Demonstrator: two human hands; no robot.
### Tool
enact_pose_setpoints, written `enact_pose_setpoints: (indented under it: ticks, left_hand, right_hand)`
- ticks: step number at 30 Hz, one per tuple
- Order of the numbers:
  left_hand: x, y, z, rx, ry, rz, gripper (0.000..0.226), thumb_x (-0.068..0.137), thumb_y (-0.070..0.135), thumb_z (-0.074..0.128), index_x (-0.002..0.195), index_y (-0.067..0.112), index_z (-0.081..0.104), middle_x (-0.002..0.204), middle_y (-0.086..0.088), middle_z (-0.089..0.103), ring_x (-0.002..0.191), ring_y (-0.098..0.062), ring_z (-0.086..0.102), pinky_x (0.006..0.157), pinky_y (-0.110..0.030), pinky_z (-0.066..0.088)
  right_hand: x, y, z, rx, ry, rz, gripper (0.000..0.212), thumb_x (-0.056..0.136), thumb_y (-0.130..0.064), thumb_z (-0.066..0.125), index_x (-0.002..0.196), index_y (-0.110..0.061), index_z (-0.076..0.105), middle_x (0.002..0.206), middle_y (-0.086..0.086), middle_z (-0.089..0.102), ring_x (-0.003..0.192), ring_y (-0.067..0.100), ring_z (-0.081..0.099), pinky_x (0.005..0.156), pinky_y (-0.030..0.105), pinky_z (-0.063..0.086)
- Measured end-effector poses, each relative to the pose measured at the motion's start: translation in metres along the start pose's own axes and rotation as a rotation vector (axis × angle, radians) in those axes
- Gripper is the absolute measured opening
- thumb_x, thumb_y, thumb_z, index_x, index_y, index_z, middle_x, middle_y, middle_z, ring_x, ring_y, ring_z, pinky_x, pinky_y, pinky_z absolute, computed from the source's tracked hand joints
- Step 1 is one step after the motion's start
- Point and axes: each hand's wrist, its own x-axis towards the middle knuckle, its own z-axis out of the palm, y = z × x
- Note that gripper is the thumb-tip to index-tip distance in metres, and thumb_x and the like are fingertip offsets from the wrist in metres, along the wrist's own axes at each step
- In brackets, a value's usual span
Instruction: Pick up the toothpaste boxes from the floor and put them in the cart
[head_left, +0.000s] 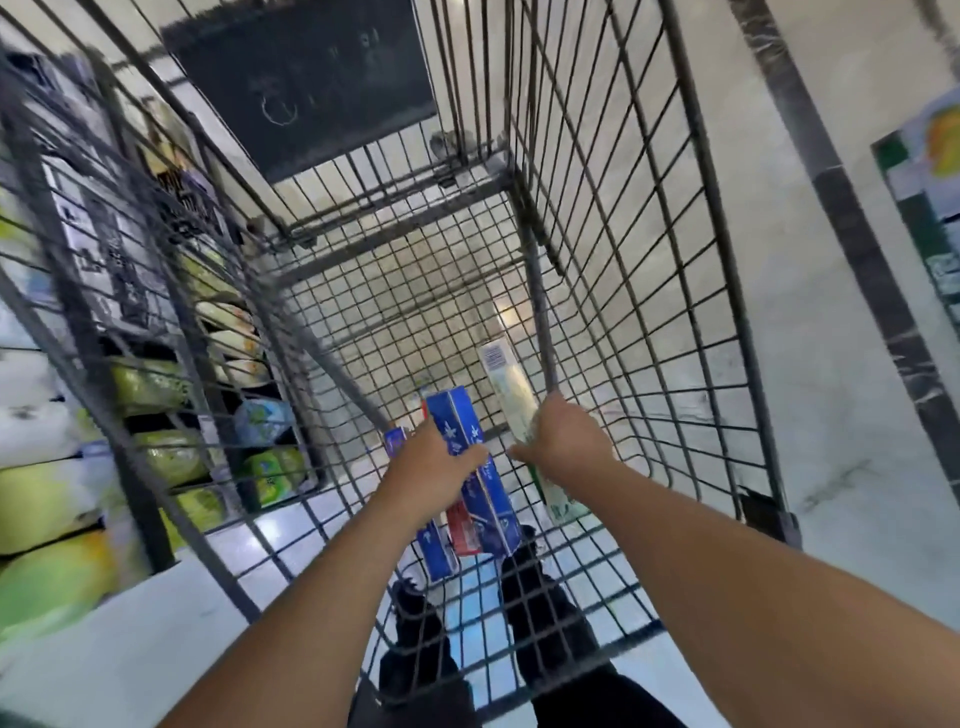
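Observation:
Both my arms reach down inside the wire cart (649, 291). My left hand (434, 467) grips a bundle of blue toothpaste boxes (470, 452), with a red-and-white box (464, 530) among them, low over the cart's mesh floor. My right hand (566, 441) holds a long white-and-green toothpaste box (506, 384) that points away from me along the cart's right side. Its near end (558, 501) shows below my wrist.
A dark panel (301, 78) hangs at the cart's far end. Store shelves with green and white packets (150, 384) stand to the left. Pale floor and a dark strip (857, 249) lie to the right. My dark shoes (540, 597) show through the mesh.

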Motion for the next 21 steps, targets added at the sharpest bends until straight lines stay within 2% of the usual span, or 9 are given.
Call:
enact_pose_setpoints:
  ticks: [2, 5, 6, 8, 10, 13, 18, 21]
  left_hand:
    - [0.010, 0.004, 0.011, 0.038, -0.007, 0.009, 0.046, 0.090, 0.050, 0.061, 0.118, 0.014, 0.051, 0.096, -0.003, 0.064, 0.088, -0.022, 0.063, 0.081, -0.039, 0.053]
    - [0.018, 0.016, 0.026, 0.203, 0.011, -0.036, 0.068, 0.093, 0.054, 0.055, 0.135, 0.002, 0.041, 0.108, -0.010, 0.060, 0.092, -0.025, 0.057, 0.074, -0.030, 0.043]
    - [0.020, 0.019, 0.030, 0.252, 0.034, -0.043, 0.068, 0.093, 0.054, 0.055, 0.133, 0.000, 0.043, 0.103, -0.009, 0.059, 0.089, -0.025, 0.055, 0.072, -0.030, 0.042]
    - [0.026, 0.023, 0.037, 0.337, 0.091, -0.037, 0.057, 0.091, 0.055, 0.056, 0.114, 0.004, 0.057, 0.081, -0.001, 0.051, 0.080, -0.024, 0.052, 0.068, -0.031, 0.041]
    - [0.032, 0.027, 0.044, 0.401, 0.138, -0.055, 0.049, 0.090, 0.056, 0.058, 0.100, 0.008, 0.061, 0.072, 0.000, 0.046, 0.075, -0.024, 0.051, 0.065, -0.031, 0.042]
    - [0.037, 0.029, 0.049, 0.444, 0.180, -0.085, 0.046, 0.088, 0.057, 0.059, 0.092, 0.011, 0.059, 0.072, -0.001, 0.048, 0.073, -0.024, 0.052, 0.060, -0.031, 0.043]
    - [0.036, 0.024, 0.049, 0.505, 0.206, -0.041, 0.046, 0.091, 0.057, 0.055, 0.081, 0.013, 0.051, 0.071, 0.000, 0.044, 0.073, -0.024, 0.049, 0.060, -0.032, 0.040]
    - [0.030, 0.022, 0.043, 0.484, 0.217, -0.020, 0.042, 0.097, 0.051, 0.047, 0.082, 0.012, 0.048, 0.084, -0.005, 0.053, 0.076, -0.025, 0.047, 0.062, -0.032, 0.039]
  right_hand:
    - [0.003, 0.002, -0.003, 0.025, -0.025, -0.009, 0.057, 0.074, -0.044, 0.083, 0.109, -0.015, 0.048, 0.099, 0.001, 0.063, 0.093, 0.024, 0.065, 0.079, 0.041, 0.057]
    - [0.006, 0.010, -0.011, 0.045, -0.013, -0.036, 0.052, 0.077, -0.048, 0.079, 0.108, -0.015, 0.052, 0.095, 0.001, 0.066, 0.082, 0.020, 0.066, 0.073, 0.041, 0.059]
    - [0.006, 0.013, -0.015, 0.060, -0.010, -0.037, 0.049, 0.079, -0.047, 0.077, 0.106, -0.015, 0.052, 0.093, 0.000, 0.065, 0.080, 0.018, 0.065, 0.071, 0.038, 0.059]
    - [0.007, 0.018, -0.021, 0.074, -0.009, -0.038, 0.046, 0.082, -0.045, 0.075, 0.105, -0.013, 0.051, 0.092, -0.002, 0.061, 0.079, 0.016, 0.060, 0.067, 0.032, 0.052]
    - [0.007, 0.021, -0.024, 0.074, -0.009, -0.038, 0.051, 0.083, -0.046, 0.074, 0.113, -0.011, 0.052, 0.100, 0.002, 0.064, 0.087, 0.018, 0.060, 0.071, 0.033, 0.051]
    - [0.008, 0.023, -0.022, 0.092, 0.002, -0.043, 0.056, 0.084, -0.047, 0.073, 0.120, -0.011, 0.050, 0.112, 0.002, 0.067, 0.101, 0.022, 0.064, 0.083, 0.040, 0.055]
    - [0.004, 0.025, -0.019, 0.028, 0.018, -0.049, 0.047, 0.087, -0.047, 0.069, 0.114, -0.013, 0.050, 0.106, 0.004, 0.066, 0.093, 0.023, 0.064, 0.080, 0.043, 0.056]
    - [-0.002, 0.025, -0.022, 0.005, 0.023, -0.070, 0.046, 0.087, -0.046, 0.069, 0.114, -0.014, 0.050, 0.106, 0.004, 0.065, 0.091, 0.022, 0.063, 0.080, 0.043, 0.057]
